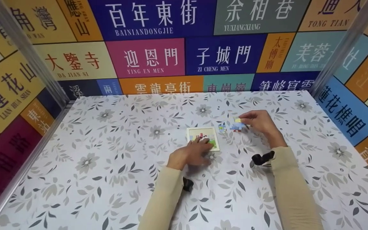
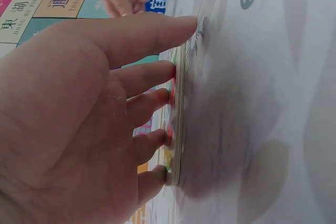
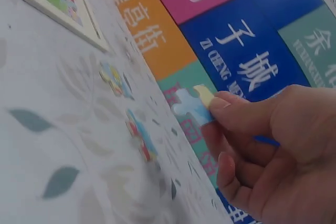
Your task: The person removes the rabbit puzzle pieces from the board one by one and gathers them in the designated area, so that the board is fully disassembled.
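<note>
A small jigsaw puzzle in a pale tray (image 1: 217,140) lies on the patterned tabletop. My left hand (image 1: 192,153) rests its fingertips on the puzzle; in the left wrist view its fingers (image 2: 144,106) are extended and the thumb reaches past the tray's edge. To the right, my right hand (image 1: 262,123) pinches a blue and yellow jigsaw piece (image 3: 190,104) between thumb and fingers, above the table. Two loose jigsaw pieces lie between the tray and that hand: one piece (image 3: 115,80) nearer the tray, another blue and red piece (image 3: 140,135) nearer the right hand.
A white tabletop (image 1: 123,185) with grey leaves and flowers spreads around the tray. Panels with large characters (image 1: 145,57) stand behind it and at both sides. Clear upright posts (image 1: 40,60) stand at the back corners. Black straps (image 1: 263,157) hang at both wrists.
</note>
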A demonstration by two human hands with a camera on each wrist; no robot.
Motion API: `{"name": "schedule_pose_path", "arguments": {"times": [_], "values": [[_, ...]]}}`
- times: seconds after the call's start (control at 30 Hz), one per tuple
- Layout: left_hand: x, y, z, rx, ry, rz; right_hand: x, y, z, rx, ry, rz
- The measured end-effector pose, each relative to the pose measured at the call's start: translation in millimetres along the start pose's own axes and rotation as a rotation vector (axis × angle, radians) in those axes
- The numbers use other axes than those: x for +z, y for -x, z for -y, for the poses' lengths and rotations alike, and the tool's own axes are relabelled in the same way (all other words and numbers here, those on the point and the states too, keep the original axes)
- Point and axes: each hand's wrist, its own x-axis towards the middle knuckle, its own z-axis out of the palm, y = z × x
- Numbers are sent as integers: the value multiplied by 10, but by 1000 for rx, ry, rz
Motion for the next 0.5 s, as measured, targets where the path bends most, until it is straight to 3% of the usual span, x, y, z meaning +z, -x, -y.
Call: {"name": "schedule_pose_path", "arguments": {"times": [0.33, 0.5], "values": [[41, 9, -16, -16, 14, 4, -113, 14, -314, 162, 8, 18], [2, 10, -14, -24, 14, -6, -89, -7, -315, 160, 1, 6]]}}
